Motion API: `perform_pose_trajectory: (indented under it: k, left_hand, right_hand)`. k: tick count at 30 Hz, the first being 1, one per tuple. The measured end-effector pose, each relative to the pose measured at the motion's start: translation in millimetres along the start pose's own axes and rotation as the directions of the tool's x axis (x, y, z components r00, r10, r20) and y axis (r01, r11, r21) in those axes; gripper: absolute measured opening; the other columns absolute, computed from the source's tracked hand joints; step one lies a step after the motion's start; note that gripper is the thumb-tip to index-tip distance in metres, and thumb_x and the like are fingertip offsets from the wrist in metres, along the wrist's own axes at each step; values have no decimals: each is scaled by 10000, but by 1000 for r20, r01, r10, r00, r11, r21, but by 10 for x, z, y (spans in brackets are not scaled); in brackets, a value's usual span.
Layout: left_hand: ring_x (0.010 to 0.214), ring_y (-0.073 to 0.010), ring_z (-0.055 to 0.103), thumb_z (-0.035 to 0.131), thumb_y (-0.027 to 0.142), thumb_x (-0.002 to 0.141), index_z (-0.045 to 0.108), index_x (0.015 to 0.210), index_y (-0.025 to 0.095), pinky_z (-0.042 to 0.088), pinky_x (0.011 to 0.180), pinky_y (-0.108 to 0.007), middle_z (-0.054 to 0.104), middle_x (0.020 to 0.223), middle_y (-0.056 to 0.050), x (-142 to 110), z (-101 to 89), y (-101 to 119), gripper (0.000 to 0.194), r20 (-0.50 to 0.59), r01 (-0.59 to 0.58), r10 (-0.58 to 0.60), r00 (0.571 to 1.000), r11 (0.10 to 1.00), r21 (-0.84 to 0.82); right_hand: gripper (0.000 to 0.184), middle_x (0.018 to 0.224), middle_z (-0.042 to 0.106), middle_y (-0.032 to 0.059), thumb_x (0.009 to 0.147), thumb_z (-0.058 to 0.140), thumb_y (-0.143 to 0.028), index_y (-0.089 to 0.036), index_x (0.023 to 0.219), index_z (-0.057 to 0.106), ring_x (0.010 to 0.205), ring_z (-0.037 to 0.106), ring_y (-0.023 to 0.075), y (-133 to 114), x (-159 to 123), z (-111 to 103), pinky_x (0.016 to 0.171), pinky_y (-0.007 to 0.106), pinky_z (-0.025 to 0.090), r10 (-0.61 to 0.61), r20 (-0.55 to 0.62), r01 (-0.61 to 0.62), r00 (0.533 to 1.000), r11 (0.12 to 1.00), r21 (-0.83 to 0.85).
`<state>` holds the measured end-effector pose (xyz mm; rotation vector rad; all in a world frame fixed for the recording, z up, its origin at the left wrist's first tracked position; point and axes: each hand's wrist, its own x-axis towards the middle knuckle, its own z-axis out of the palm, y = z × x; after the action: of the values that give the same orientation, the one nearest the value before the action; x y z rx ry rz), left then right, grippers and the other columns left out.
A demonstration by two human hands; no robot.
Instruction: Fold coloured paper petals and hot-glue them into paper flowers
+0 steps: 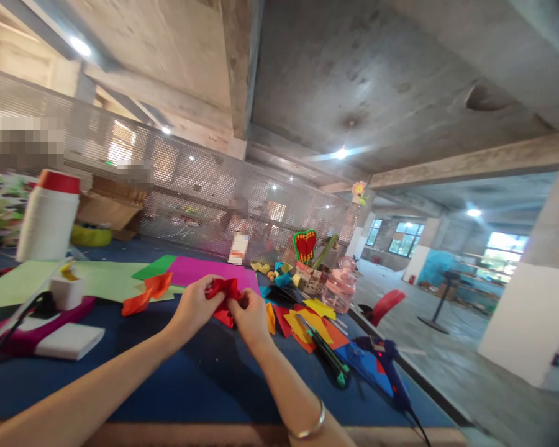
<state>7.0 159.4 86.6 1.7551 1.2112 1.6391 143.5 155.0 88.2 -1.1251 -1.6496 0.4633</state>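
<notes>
"Two hands at work! Your left hand (198,308) and your right hand (252,318) both pinch the red paper (224,288), thumbs and fingers closed on its creases!"

"And you've got it up over the middle of the tabletop (168,385), well back from the front edge. How far along are you?"

"Part-way, I'd judge: folds are in, but no settled shape yet. Whether the red bit (223,319) just below belongs to it, I can't tell."

"Anything near you that's done?"

"One orange piece (146,294), left of your hands, looks bent into form already. Over toward the right edge, your yellow sheets (320,308) lie flat, so they seem unworked."

"And your tools?"

"Both down! Your cutter (326,351) lies beside those sheets, your glue gun (391,366) near the front right corner, neither in your grip!"
</notes>
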Motion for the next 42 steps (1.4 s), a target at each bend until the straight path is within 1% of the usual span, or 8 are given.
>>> perform_pose_trajectory:
  k: [4,11,16,24,29,33,35,42]
  left_hand:
    - [610,-169,605,548,286,631,629,761,145,446,578,-258,659,659,-6,28,1,-11,207,22,98,-97,995,992,-80]
    - [688,-177,636,580,238,575,605,845,153,483,640,-267,681,734,-22,62,-28,-52,284,39,125,-120,992,976,-177]
    - [724,-188,654,590,240,582,587,875,158,503,670,-286,690,770,-38,44,4,-71,304,112,127,-105,988,968,-218]
    - [710,-180,648,611,330,637,615,892,132,502,669,-285,698,808,-58,2,30,-6,323,114,111,-85,990,964,-241]
    - [605,-154,597,551,326,695,639,785,143,439,575,-238,661,652,-15,33,3,-86,221,103,6,-1,995,999,-52]
    - [612,-163,586,510,325,713,651,748,150,404,571,-232,655,627,-6,47,-40,-67,228,123,-44,27,992,989,138]
    - [645,-170,600,497,318,719,650,749,150,407,595,-235,667,651,-8,41,-48,-34,229,135,-55,33,990,986,158]
    - [702,-172,620,501,348,773,630,807,153,442,653,-249,687,745,-28,32,-15,-41,236,220,-103,88,972,993,59]
  right_hand:
    - [111,550,545,-33,701,576,-269,-191,634,534,536,508,125,7,-12,31,520,212,376,22,0,-22,1000,999,-29]
    - [180,795,662,25,769,579,-320,-183,882,608,714,605,158,-62,-42,-2,658,246,450,-85,-2,85,996,996,-25]
    - [69,644,577,-29,757,546,-252,-193,725,559,607,528,131,-82,-24,-35,598,229,401,-127,-12,125,992,988,-90]
    - [142,569,470,-58,728,550,-265,-199,635,465,561,451,116,-63,-2,-34,551,223,340,-77,-107,66,991,993,-99]
    - [100,595,532,-40,720,564,-264,-197,671,509,578,501,131,-44,-18,-24,564,231,377,-30,-49,25,998,995,-96]
    - [170,802,653,17,767,558,-299,-187,888,600,735,601,161,-49,-13,-41,669,253,452,-116,-45,116,992,993,-10]
    - [180,844,672,31,775,546,-274,-181,913,615,775,622,163,-57,1,-61,703,255,467,-149,-53,152,987,988,41]
    - [53,673,622,-3,718,549,-200,-173,738,590,635,586,149,-76,3,-87,632,248,460,-119,-91,121,989,992,18]
